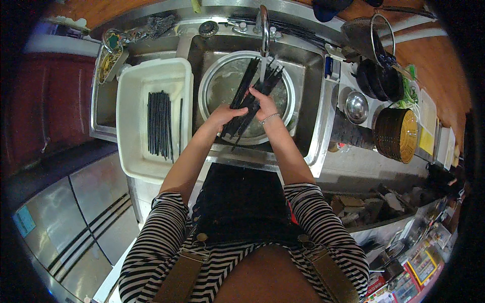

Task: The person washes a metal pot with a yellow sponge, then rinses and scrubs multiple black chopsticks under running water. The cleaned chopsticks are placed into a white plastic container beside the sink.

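Observation:
My left hand (225,114) and my right hand (262,103) each grip part of a bundle of black chopsticks (244,85), held slanting over a round metal basin (204,94) in the sink. Water from the curved faucet (265,34) runs onto the upper part of the right-hand bundle. The two bunches spread apart at the top and come together at my hands. Left of the basin, a white plastic tub (130,75) holds a flat row of black chopsticks (160,123), with another lying apart along its right side.
A metal bowl (356,107), a stack of brown baskets (396,134) and dark pans (379,79) stand to the right. A steel scourer (161,26) and a black sink strainer (208,28) lie along the sink's back ledge. Green vegetables (410,92) lie beyond the bowl.

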`<control>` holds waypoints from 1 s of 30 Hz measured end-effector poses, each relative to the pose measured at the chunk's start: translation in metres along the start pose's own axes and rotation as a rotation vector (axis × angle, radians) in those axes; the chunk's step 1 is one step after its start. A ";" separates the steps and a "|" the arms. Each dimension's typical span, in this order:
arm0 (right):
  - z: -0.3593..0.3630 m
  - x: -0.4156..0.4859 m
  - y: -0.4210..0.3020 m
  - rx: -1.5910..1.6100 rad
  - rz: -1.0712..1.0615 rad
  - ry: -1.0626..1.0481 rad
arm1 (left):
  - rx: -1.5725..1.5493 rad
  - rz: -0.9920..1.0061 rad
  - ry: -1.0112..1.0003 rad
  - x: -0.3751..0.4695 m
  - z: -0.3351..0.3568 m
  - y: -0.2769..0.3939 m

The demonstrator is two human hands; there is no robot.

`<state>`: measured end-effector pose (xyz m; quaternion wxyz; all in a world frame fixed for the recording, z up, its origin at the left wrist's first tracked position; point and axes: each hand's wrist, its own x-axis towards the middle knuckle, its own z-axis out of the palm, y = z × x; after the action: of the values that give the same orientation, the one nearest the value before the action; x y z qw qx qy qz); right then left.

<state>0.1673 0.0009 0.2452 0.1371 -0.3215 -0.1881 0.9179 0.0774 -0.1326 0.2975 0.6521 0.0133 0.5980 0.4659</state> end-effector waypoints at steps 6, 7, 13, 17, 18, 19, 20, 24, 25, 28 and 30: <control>-0.012 -0.002 0.000 0.081 -0.036 0.074 | 0.129 0.109 0.087 0.008 0.003 -0.007; -0.015 -0.001 0.000 0.101 -0.057 -0.002 | 0.185 0.097 0.090 0.009 0.003 -0.008; -0.020 -0.003 0.003 0.073 0.029 0.188 | 0.225 0.093 0.004 0.012 0.001 -0.011; -0.015 -0.010 0.007 0.053 -0.026 0.167 | 0.060 0.102 0.019 0.008 0.003 -0.014; -0.014 -0.012 0.007 0.067 -0.038 0.164 | 0.071 0.070 0.056 0.006 0.003 -0.015; -0.012 -0.015 0.008 0.085 -0.066 0.127 | 0.090 0.046 0.054 0.005 0.001 -0.016; -0.010 -0.016 0.008 0.087 -0.033 0.138 | 0.111 0.030 0.063 0.005 0.000 -0.016; -0.003 -0.020 0.007 0.123 0.005 0.083 | 0.294 0.144 0.093 0.007 -0.004 -0.020; -0.001 -0.019 0.006 0.141 0.002 0.067 | 0.413 0.178 0.128 0.009 -0.004 -0.020; 0.005 -0.014 0.002 0.027 0.005 0.088 | 0.883 0.528 0.343 0.009 0.000 -0.017; 0.009 -0.008 0.000 0.098 -0.002 -0.031 | 1.109 0.624 0.458 0.006 0.006 -0.011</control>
<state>0.1675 -0.0049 0.2560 0.1505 -0.2999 -0.1454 0.9307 0.0880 -0.1314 0.2884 0.2404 0.4189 0.8400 0.2473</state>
